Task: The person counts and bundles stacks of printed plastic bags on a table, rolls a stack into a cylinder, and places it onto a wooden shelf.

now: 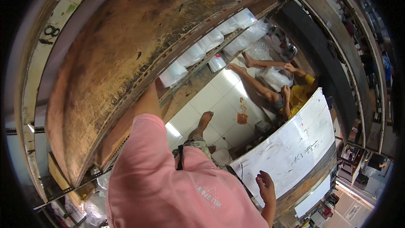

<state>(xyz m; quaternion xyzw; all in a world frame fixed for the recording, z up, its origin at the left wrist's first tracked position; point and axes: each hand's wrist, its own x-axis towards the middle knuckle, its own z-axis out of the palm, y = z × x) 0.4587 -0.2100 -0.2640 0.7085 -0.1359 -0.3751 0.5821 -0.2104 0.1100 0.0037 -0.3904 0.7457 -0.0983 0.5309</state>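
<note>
Left arm reached under rusty brown bench (126, 50) toward white plastic bag (173, 74) on lower shelf (198, 69); left hand hidden, fingers' state cannot be told. Right hand (266, 188) rested on white board (291, 147), fingers loosely apart. Judged: reach step; grasp of bag called for next.

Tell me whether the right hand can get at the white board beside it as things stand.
Probably yes. The right hand hangs open right at the near edge of the white board, with nothing between them. The board's near surface looks bare, so the way seems free.
</note>
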